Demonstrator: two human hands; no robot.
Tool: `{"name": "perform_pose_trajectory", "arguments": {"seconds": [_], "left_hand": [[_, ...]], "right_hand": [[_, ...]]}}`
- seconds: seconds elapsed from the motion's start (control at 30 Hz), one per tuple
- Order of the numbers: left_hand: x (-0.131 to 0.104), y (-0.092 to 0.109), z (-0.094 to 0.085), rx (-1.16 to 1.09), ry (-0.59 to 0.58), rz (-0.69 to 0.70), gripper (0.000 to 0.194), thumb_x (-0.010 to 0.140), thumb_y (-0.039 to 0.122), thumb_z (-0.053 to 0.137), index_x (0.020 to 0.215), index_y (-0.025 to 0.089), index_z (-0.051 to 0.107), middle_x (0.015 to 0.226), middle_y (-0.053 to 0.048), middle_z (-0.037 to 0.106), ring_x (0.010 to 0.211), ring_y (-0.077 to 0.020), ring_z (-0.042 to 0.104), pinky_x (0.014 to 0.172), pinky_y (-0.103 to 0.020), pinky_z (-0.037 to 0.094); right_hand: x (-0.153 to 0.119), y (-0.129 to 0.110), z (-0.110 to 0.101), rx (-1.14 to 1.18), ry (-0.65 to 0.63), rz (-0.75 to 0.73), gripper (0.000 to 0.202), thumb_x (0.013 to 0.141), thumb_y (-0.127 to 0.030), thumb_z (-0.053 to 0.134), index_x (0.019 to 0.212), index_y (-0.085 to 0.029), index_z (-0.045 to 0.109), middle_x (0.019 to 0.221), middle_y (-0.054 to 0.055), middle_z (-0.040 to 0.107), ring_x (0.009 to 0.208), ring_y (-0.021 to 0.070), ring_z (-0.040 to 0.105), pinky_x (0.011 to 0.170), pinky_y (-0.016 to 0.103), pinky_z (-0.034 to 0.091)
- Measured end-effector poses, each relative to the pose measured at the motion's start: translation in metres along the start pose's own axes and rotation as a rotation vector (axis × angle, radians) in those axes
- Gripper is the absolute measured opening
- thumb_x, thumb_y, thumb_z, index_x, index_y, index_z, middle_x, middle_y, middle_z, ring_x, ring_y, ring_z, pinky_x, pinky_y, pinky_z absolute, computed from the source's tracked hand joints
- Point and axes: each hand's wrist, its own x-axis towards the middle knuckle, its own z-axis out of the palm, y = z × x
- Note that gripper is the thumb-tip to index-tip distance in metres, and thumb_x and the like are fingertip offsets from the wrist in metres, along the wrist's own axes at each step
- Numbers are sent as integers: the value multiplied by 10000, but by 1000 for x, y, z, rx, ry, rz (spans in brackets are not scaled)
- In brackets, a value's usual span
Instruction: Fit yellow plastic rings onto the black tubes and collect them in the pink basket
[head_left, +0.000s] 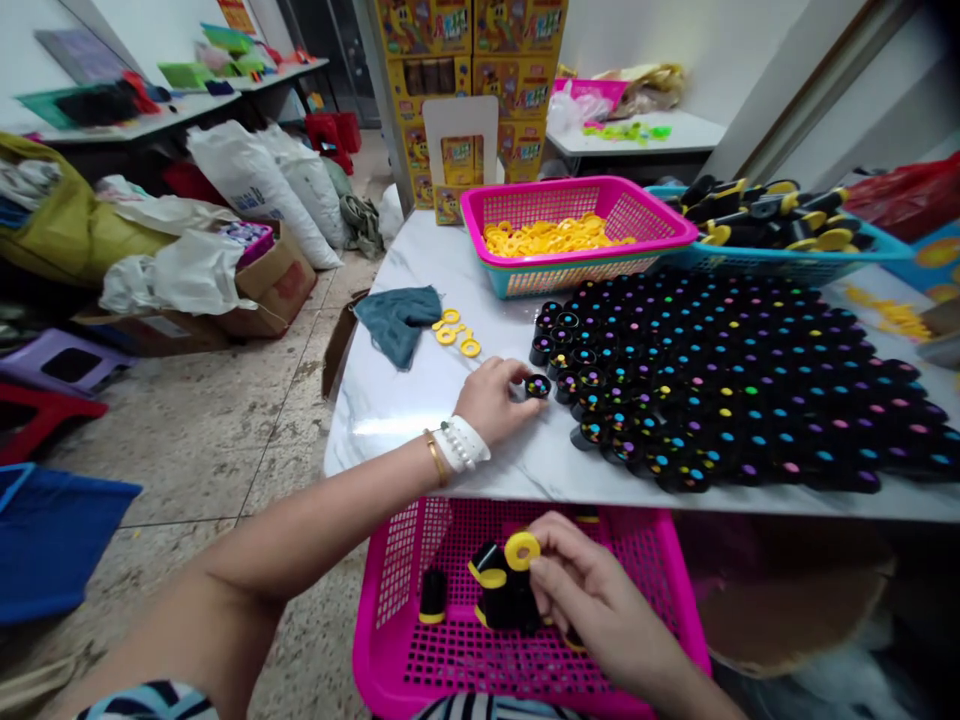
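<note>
My left hand (493, 402) rests on the marble-patterned table, its thumb and fingers closed around a short black tube (537, 386) with coloured bits inside its top. That tube stands at the left edge of a large block of upright black tubes (720, 390) showing coloured dots. Over the pink basket (679, 600) below the table edge, my right hand (589, 595) pinches a yellow ring (522, 551). Whether anything is attached behind the ring, I cannot tell. Several black tubes with yellow ends (433, 596) lie in that basket, partly hidden by my right hand.
A pink basket of yellow rings (555, 238) stands at the back of the table. Beside it is a blue basket (810, 262) heaped with black and yellow pieces. A dark cloth (401, 322) and loose yellow rings (457, 333) lie at left. Sacks and boxes stand on the floor.
</note>
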Motion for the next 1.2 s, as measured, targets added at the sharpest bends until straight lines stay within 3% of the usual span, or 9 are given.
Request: {"name": "perform_pose_trajectory", "arguments": {"seconds": [0.13, 0.3, 0.43, 0.57, 0.77, 0.9, 1.03, 1.1, 1.2], "left_hand": [[-51, 1, -27, 23, -41, 4, 213, 698, 168, 671, 900, 171, 606, 801, -5, 639, 695, -138, 567, 700, -298, 476], [-89, -5, -43, 4, 18, 76, 266, 751, 189, 675, 1015, 187, 640, 951, -47, 684, 886, -182, 612, 808, -350, 488], [-91, -9, -42, 20, 25, 81, 247, 765, 210, 679, 1012, 213, 676, 865, -31, 667, 835, -178, 596, 755, -327, 470], [-90, -12, -40, 65, -28, 83, 164, 796, 234, 665, 957, 230, 693, 694, 16, 617, 710, -150, 553, 707, -300, 414], [-88, -8, -51, -1, -102, 70, 184, 811, 275, 656, 987, 245, 697, 664, 34, 655, 668, -134, 569, 695, -284, 402], [-77, -1, -61, -159, -233, -110, 254, 853, 409, 610, 917, 186, 712, 620, 15, 654, 538, -98, 543, 544, -226, 378], [-68, 0, -59, -309, -285, -272, 240, 884, 335, 563, 796, 142, 676, 563, 10, 639, 501, -84, 552, 510, -199, 394], [-72, -1, -55, -375, -293, -294, 224, 910, 301, 514, 860, 147, 669, 558, 17, 642, 496, -80, 569, 521, -194, 423], [-85, -2, -48, -335, -187, -205, 257, 921, 305, 504, 1094, 160, 627, 584, 26, 644, 524, -90, 590, 556, -209, 460]], "right_hand": [[5, -17, -15, -240, 115, -197, 210, 943, -305, 529, 996, -213, 710, 915, 37, 562, 818, 133, 563, 691, 233, 456], [34, -31, -11, -225, 264, -257, 317, 905, -299, 582, 1194, -205, 673, 785, 3, 541, 635, 106, 508, 555, 231, 432], [62, -36, 2, -77, 326, -173, 310, 802, -361, 697, 1017, -138, 681, 625, -34, 563, 428, 62, 423, 384, 198, 344], [76, -40, 4, -64, 370, -125, 257, 755, -386, 738, 794, -162, 619, 502, -53, 554, 348, 60, 427, 329, 182, 317], [80, -46, -1, -14, 259, -47, 244, 773, -342, 720, 752, -188, 531, 432, -63, 563, 324, 81, 488, 351, 180, 390], [81, -47, -3, -26, 240, -9, 231, 789, -331, 694, 753, -194, 512, 416, -63, 564, 306, 85, 490, 341, 175, 375], [81, -46, -1, -62, 258, -7, 234, 799, -359, 684, 787, -204, 509, 429, -69, 556, 318, 90, 495, 351, 185, 380], [81, -46, 1, -67, 276, -11, 268, 788, -390, 696, 782, -209, 498, 432, -86, 520, 317, 80, 464, 338, 180, 353], [80, -46, 3, -54, 303, -19, 317, 761, -424, 720, 764, -207, 489, 467, -101, 472, 329, 54, 396, 322, 169, 287]]}}
